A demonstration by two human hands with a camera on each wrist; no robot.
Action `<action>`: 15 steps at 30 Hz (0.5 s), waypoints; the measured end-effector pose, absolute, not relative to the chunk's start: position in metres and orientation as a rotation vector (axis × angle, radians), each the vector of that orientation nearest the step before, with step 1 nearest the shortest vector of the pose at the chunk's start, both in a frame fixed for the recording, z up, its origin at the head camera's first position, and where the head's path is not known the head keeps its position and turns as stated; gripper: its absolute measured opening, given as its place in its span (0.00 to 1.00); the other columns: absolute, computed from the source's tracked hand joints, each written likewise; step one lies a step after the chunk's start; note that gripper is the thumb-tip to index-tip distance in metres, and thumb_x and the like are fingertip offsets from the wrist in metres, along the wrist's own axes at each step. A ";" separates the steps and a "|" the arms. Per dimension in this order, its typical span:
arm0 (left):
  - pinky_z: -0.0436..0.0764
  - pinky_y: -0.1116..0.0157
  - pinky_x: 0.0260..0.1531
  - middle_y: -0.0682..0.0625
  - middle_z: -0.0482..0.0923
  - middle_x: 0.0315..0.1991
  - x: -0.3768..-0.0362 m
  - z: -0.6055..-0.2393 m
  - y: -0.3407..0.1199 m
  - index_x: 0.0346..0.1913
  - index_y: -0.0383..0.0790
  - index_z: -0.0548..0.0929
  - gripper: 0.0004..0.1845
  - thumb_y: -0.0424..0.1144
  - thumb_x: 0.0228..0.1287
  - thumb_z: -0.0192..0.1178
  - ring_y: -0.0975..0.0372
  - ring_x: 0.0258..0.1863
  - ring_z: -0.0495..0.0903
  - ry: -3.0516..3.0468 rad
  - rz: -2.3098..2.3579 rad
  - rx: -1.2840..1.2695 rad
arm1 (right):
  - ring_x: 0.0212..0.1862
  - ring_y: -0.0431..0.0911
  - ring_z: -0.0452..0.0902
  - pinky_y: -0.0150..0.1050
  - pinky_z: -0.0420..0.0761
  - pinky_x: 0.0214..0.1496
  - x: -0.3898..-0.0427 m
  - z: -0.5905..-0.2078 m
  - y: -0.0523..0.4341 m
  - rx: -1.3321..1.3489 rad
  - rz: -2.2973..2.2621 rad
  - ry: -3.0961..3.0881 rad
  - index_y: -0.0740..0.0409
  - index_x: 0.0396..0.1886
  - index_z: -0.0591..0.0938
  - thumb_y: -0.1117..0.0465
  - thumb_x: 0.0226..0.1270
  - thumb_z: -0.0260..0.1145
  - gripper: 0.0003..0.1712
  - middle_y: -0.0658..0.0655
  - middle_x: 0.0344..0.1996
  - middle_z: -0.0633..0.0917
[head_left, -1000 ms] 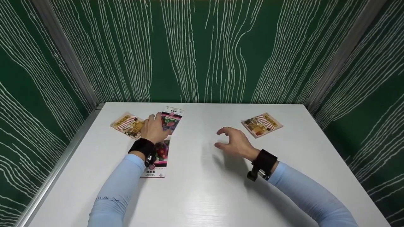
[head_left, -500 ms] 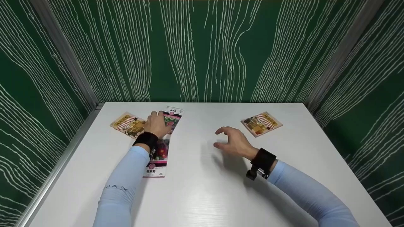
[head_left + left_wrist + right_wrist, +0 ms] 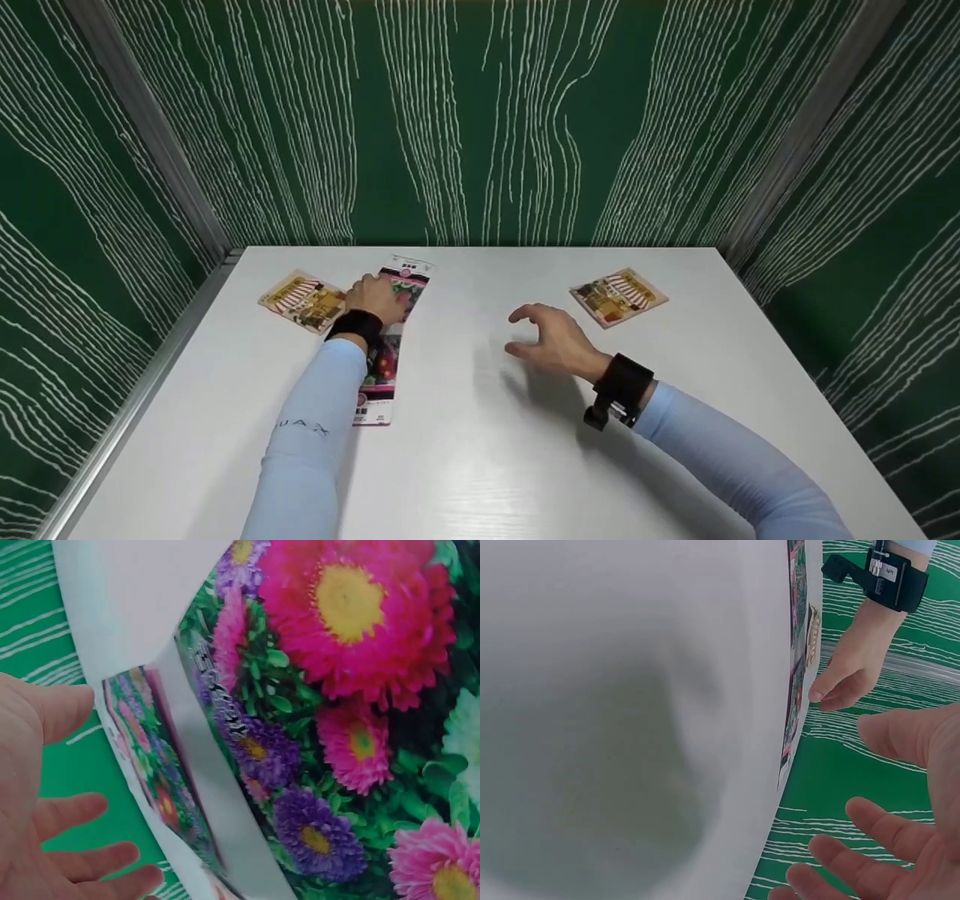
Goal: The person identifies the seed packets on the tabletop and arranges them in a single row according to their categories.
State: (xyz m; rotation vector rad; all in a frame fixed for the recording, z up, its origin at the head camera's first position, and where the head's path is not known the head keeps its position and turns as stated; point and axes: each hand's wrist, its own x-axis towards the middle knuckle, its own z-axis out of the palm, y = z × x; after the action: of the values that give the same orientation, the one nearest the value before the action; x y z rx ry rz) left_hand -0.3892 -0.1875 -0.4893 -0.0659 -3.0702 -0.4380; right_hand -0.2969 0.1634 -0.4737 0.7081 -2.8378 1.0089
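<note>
My left hand [image 3: 375,298] is at the far flower-printed packet [image 3: 412,283], its fingers over the packet's left side. In the left wrist view its thumb and fingers [image 3: 90,877] are spread apart, with nothing held between them. A near flower-printed packet [image 3: 386,364] lies lengthwise toward me, partly under my left wrist, its end meeting the far one, which tilts right. Pink and purple asters [image 3: 319,829] show on the near packet. My right hand [image 3: 559,339] hovers over the white table with thumb and fingers apart, holding nothing.
Left of my left hand lies a square card [image 3: 304,301] with a striped-awning picture. A similar square card [image 3: 619,297] lies beyond my right hand. Green walls [image 3: 487,127] with white lines enclose the white table [image 3: 480,450] at the back and sides.
My left hand has shifted slightly to the right along the far packet, its fingers more bent than before. The packets, both cards and my right hand stay nearly in place.
</note>
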 end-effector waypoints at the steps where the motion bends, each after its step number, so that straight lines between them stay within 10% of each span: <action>1: 0.84 0.33 0.67 0.24 0.84 0.63 -0.390 -0.490 -0.187 0.70 0.25 0.82 0.32 0.54 0.85 0.58 0.31 0.64 0.85 -3.076 -0.415 -0.065 | 0.67 0.68 0.85 0.65 0.81 0.74 -0.297 -0.474 0.164 0.706 1.009 -2.836 0.59 0.63 0.88 0.53 0.69 0.80 0.27 0.65 0.64 0.91; 15: 0.78 0.32 0.75 0.25 0.80 0.69 -0.397 -0.503 -0.192 0.77 0.27 0.77 0.33 0.51 0.85 0.55 0.29 0.70 0.81 -3.158 -0.364 -0.031 | 0.67 0.68 0.86 0.65 0.81 0.73 -0.298 -0.479 0.164 0.736 1.026 -2.847 0.60 0.63 0.88 0.54 0.70 0.79 0.26 0.66 0.64 0.91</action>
State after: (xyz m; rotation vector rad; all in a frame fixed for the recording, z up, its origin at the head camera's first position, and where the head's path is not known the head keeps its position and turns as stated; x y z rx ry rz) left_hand -0.3972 -0.1921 -0.5032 -0.0305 -3.1583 -0.3644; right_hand -0.2976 0.1644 -0.4787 0.7356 -2.8466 1.0263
